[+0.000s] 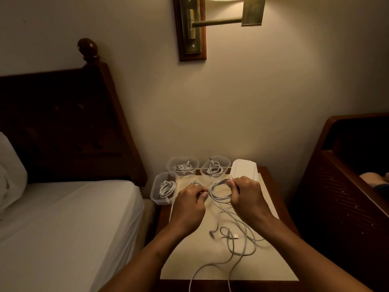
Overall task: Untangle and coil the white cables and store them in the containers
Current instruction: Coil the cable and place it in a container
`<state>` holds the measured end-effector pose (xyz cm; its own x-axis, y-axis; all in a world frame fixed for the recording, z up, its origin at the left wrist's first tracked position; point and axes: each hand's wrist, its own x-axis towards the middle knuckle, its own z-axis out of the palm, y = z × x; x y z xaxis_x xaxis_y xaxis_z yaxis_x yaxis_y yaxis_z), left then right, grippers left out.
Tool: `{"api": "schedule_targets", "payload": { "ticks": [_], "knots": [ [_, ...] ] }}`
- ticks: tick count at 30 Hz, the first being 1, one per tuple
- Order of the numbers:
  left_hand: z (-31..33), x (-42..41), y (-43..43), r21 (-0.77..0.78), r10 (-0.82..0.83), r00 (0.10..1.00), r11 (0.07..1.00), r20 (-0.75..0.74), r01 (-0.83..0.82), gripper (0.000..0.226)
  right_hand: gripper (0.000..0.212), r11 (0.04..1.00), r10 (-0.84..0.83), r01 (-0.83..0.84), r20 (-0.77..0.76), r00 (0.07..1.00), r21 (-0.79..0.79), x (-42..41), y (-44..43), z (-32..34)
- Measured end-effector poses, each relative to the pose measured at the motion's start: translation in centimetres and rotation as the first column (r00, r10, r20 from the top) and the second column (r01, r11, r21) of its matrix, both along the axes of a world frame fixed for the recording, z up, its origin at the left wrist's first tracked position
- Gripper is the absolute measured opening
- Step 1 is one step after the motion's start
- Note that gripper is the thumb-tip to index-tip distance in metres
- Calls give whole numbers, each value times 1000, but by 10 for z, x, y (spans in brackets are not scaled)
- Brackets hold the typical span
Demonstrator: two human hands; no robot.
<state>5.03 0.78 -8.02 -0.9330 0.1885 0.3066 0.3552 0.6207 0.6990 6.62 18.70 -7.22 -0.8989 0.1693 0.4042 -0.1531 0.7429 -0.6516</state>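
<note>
**On the nightstand: one cable part-coiled between two hands**

On the cream cloth (210, 262) that covers the nightstand (268, 172), both hands are on the same white cable (219, 197).

- Right hand (246, 194): fingers curled, with thumb and fingertips pinching the upper right of a small coil of several turns.
- Left hand (190, 202): fingers curled inward at the coil's left edge, pinching the strand there.
- The coil sits between the two hands and touches both, over the far half of the cloth. Cannot tell whether it rests on the cloth or is lifted clear.
- The uncoiled length runs from the coil's lower edge past the right wrist into a loose tangle (242, 247) mid-cloth.
- A USB plug (236, 236) lies in that tangle, and two strands trail off the near edge.
- A second small bundle (195, 183) lies just beyond the left knuckles, partly hidden.

Containers:
- The left tub (154, 190) is clear and sits at the cloth's left edge, just beside the left hand. It holds one coiled cable.
- The back-left tub (169, 167) and back-middle tub (226, 163) stand near the wall, each holding one coiled cable.
- A white lidded piece (244, 167) sits directly behind the right hand. Cannot tell whether it is a closed tub or stacked lids.

Surroundings: a bed (63, 218) to the left and a brass wall lamp (191, 28) above.
</note>
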Motion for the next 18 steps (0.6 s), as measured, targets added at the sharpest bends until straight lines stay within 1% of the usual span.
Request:
{"api": "schedule_targets", "payload": {
  "ticks": [2,5,7,8,9,11,12,14,16,18],
  "knots": [
    [-16,-10,8,84,17,998,996,64,-23,17,21,999,-24,25,35,999,-34,-12,-1,-6],
    [-37,-26,18,184,27,994,982,108,-46,21,24,994,-41,53,117,992,-98,-30,0,-15],
    [-48,-34,22,200,23,992,979,123,-48,26,26,989,-42,65,166,985,-133,-43,3,-23],
    [-56,-37,22,167,29,992,985,124,-49,28,26,988,-44,71,189,981,-139,-51,4,-27],
    [-65,-40,20,98,43,993,994,113,-55,31,27,987,-47,78,212,976,-141,-58,6,-31],
    [-92,-44,12,-150,66,995,987,68,-55,34,29,983,-65,104,244,967,-152,-76,12,-38],
    [-106,-43,8,-286,80,995,957,64,-58,35,31,980,-81,124,256,963,-157,-86,16,-42],
    [-131,-38,0,-485,149,984,871,101,-82,40,33,974,-109,159,279,954,-164,-109,23,-47],
    [-151,-33,-5,-596,196,970,800,145,-72,52,35,970,-129,183,298,946,-162,-134,29,-51],
    [-163,-32,-7,-615,183,963,788,195,-25,67,37,968,-146,204,328,933,-148,-159,32,-53]
  ]
}}
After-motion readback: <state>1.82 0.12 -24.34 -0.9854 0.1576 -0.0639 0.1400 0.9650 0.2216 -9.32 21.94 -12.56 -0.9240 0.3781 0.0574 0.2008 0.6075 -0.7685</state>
